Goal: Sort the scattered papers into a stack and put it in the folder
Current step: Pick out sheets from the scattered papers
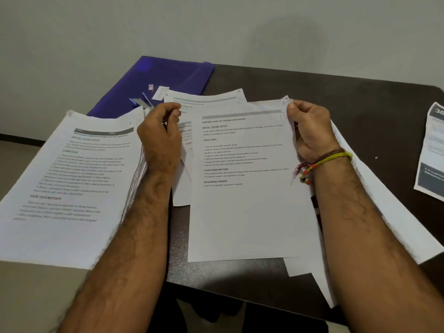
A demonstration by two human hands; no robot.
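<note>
Both hands on the papers — purple plastic folder (168,78) beyond.
Right hand (312,128) pinches the white printed sheet (247,188); left hand (161,138) curls closed on sheets beside it.

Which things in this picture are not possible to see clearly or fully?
All from the head view:
- Folder: near end hidden under the papers; whether it lies open is unclear.
- Stack at the left: cut off by the frame edge, its small text blurred.
- Printed sheet at the right: cut off by the edge.
- Sheets under the top sheet: covered by it and the right hand; their number is unclear.
</note>
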